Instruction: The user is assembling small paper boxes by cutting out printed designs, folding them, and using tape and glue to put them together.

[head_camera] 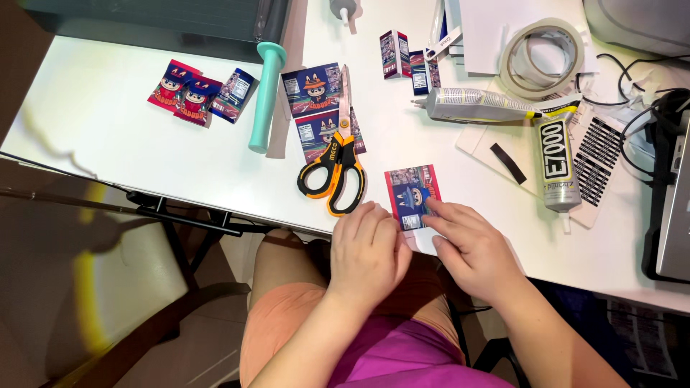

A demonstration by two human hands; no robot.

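Views: one, worn on the person's head.
Position: above the near edge of the white table (180,165).
Direction: steeply downward and slightly forward, toward the far side.
Nearness: close; both hands fill the near centre, left hand (368,255), right hand (471,248).
Coverage: table from left edge to the devices at right, plus lap and floor at near left.
Shared area: none, a single view.

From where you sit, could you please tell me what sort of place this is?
It looks like a home craft desk. On the white table lie scissors, glue tubes and a tape roll, and both hands, left hand and right hand, press on a small printed card.
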